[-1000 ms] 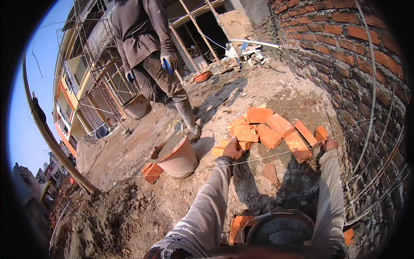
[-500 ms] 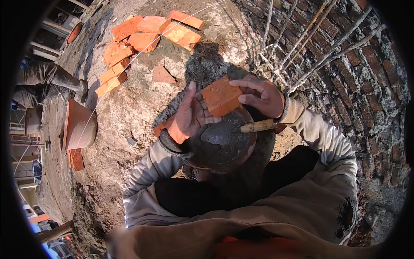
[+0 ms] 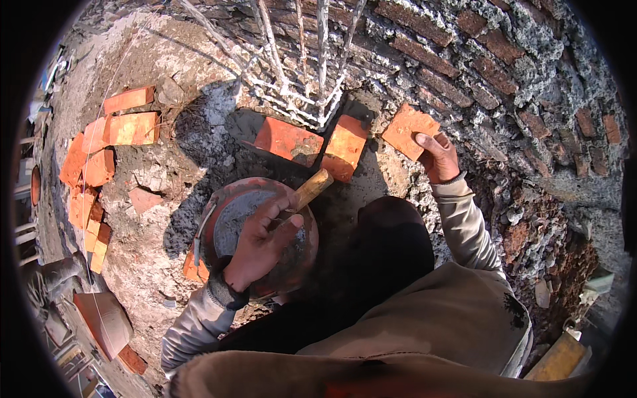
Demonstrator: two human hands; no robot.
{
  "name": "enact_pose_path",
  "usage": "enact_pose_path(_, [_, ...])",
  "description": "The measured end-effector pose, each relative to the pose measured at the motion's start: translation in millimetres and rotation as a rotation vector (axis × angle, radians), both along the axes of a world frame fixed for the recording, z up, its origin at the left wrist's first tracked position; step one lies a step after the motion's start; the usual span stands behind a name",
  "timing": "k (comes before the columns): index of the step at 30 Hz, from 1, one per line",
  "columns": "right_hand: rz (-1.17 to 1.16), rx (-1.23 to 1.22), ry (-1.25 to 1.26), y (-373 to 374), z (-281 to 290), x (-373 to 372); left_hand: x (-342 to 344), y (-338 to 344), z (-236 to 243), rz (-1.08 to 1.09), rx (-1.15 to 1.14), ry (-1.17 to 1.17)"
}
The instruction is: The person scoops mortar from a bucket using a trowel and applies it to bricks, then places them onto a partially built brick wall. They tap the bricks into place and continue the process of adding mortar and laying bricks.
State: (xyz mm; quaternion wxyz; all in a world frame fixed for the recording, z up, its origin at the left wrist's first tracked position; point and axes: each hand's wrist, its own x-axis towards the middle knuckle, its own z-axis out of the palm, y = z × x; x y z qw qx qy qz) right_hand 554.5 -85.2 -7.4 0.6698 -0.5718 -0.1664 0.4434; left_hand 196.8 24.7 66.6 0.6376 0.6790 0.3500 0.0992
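Observation:
My right hand [image 3: 439,156] is closed on the edge of an orange brick piece [image 3: 408,127], thumb on its top face, in front of the old brick wall. Below and to the left, my left hand [image 3: 261,244] hovers over a round basin [image 3: 310,242] of wet grey mortar [image 3: 232,215]. Its fingers and thumb are apart, close to the wooden handle [image 3: 312,190] of a tool whose other end is hidden. Two bricks, a red one [image 3: 282,138] and an orange one [image 3: 344,147], lie between the basin and the wall, with wet mortar around them.
Thin upright rods [image 3: 323,60] rise by the old brick wall [image 3: 458,73]. Loose orange bricks [image 3: 135,128] are heaped at the far left, near a taut string [image 3: 99,302]. A terracotta-coloured tub [image 3: 106,324] stands at lower left. Rubble [image 3: 531,265] lies along the wall's foot.
The view has swung right toward the wall. My right hand has carried the brick piece away to the right; my left hand has left it and come over the mortar basin near the wooden handle.

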Motion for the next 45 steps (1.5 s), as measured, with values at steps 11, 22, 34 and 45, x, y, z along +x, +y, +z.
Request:
enact_pose_path(11, [-0.184,-0.063,0.215,113.3,-112.4,28.4,-18.9,-9.3,-8.3,0.177,-0.080,0.016])
enact_pose_path(22, [-0.073,-0.226,0.004,123.7,-149.5,40.7,-30.2,-17.1,-30.3,0.196,-0.093,0.024])
enact_pose_path(34, [0.014,-0.368,-0.148,121.0,-121.6,27.5,-35.7,-18.2,-29.3,0.183,-0.074,0.075])
enact_pose_path(45, [0.076,-0.326,-0.125,118.3,-129.6,31.1,-34.2,-19.8,-30.0,0.207,-0.088,0.052])
